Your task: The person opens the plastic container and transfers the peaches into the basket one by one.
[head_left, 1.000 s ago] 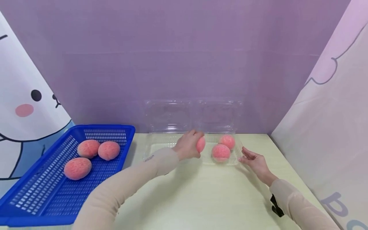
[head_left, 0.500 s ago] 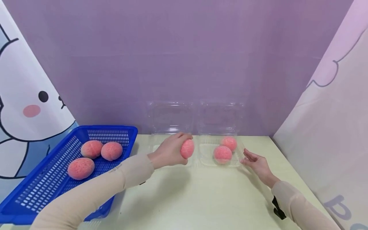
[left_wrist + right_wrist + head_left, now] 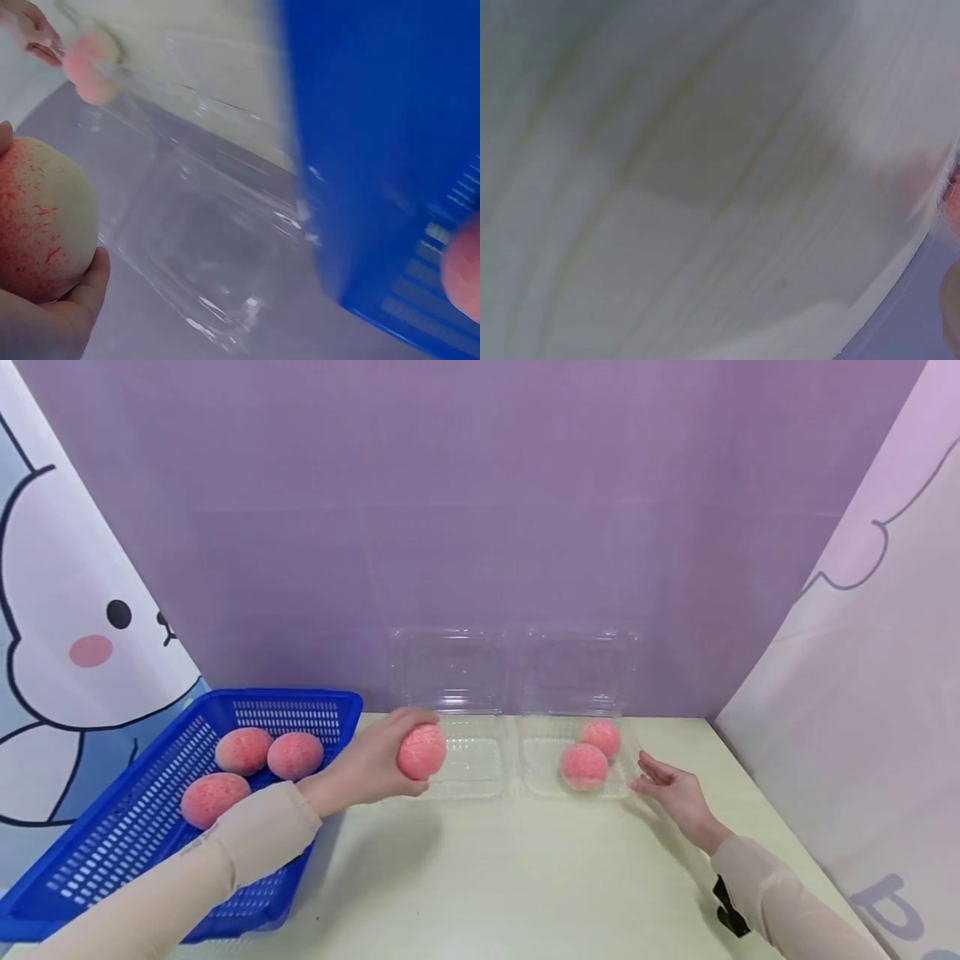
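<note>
My left hand (image 3: 375, 762) grips a pink peach (image 3: 422, 752) above the table, between the blue basket and the clear container. The left wrist view shows this peach (image 3: 46, 221) as pale with red streaks, fingers and thumb around it. Two more peaches sit in the right compartment of the clear plastic container (image 3: 468, 787), one peach (image 3: 584, 767) in front of the other peach (image 3: 600, 737). Both lids (image 3: 577, 672) stand raised against the backdrop. Beside the container's right edge is my right hand (image 3: 678, 797), its fingers loosely extended at the rim.
At the left stands a blue perforated basket (image 3: 300, 697) holding several peaches (image 3: 216, 799). A purple cloth backdrop (image 3: 487, 527) closes off the back of the pale table (image 3: 510, 877), and printed panels flank both sides. The right wrist view shows mostly blurred tabletop.
My left hand has carried its peach leftward, from over the container toward the basket. The right hand and the two peaches in the container stay where they were.
</note>
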`<state>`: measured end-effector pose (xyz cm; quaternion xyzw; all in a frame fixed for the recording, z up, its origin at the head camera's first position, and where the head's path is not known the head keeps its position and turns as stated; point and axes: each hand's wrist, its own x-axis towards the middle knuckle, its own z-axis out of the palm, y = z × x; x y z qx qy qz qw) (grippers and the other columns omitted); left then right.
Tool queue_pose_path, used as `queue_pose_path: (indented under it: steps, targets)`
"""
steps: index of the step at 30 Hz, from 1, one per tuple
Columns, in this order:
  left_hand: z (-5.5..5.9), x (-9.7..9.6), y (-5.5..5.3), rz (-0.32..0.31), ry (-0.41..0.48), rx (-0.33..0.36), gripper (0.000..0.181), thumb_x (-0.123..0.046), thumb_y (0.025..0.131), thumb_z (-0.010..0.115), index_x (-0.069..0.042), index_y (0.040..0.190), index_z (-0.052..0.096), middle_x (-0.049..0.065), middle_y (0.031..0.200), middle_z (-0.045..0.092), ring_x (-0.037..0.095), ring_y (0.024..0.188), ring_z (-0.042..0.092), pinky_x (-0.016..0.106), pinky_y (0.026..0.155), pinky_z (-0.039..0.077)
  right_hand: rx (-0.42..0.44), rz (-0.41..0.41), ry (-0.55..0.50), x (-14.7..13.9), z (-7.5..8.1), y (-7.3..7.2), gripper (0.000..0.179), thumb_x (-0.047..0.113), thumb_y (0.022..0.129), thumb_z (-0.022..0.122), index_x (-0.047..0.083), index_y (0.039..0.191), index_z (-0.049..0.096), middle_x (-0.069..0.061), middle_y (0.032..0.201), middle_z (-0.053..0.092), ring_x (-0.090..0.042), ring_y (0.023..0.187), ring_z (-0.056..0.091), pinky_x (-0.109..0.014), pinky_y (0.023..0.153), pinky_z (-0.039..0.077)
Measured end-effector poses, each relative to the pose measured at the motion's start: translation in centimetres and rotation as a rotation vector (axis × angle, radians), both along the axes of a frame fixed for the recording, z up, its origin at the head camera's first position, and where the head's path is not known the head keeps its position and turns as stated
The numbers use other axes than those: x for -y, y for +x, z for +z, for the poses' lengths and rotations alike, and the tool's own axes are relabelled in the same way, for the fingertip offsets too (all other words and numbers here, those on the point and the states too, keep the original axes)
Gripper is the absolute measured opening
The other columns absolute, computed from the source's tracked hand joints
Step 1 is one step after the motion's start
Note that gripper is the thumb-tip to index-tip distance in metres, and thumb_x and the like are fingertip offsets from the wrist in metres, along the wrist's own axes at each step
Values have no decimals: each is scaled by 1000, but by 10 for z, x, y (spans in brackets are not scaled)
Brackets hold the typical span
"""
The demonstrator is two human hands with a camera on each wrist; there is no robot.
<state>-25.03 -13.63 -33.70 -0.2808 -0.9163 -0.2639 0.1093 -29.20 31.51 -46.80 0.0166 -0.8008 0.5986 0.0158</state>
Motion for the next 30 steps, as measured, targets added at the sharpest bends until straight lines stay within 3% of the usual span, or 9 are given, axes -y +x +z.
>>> queue_pose_path:
  steps: [7,10,15,23,30]
  targets:
    - [1,39,7,62,-186,-158,71,-22,63,80,-19,126,50,3,126,49,25,108,51,47,84,49,9,2,17,-1,0,1,68,17,84,65,-2,139,30,-14,142,28,-14,125,39,-6,85,43]
    - [1,55,10,100,-247,-190,70,-22,63,79,-18,126,49,5,127,48,27,110,50,48,82,50,3,0,17,-1,0,1,68,18,84,66,-2,139,31,-14,142,28,-12,124,39,-7,85,43]
    - [-3,77,13,128,-285,-189,68,-22,64,80,-20,125,50,6,128,48,29,115,47,50,84,50,1,-2,27,-3,1,2,69,19,84,66,-1,139,31,-15,142,28,-8,123,41,-6,84,43]
    - [-12,105,18,170,-332,-171,69,-19,64,81,-19,125,49,9,128,47,33,117,46,55,84,49,-10,2,-12,-2,-1,1,70,18,83,67,-4,138,31,-19,140,27,15,106,46,-7,84,44]
    - [-17,128,17,261,-278,-170,68,-23,62,81,-17,122,50,10,122,50,34,107,50,61,82,44,-7,14,2,-3,-2,0,70,20,84,66,-2,139,31,-17,142,28,11,112,45,-6,84,43]
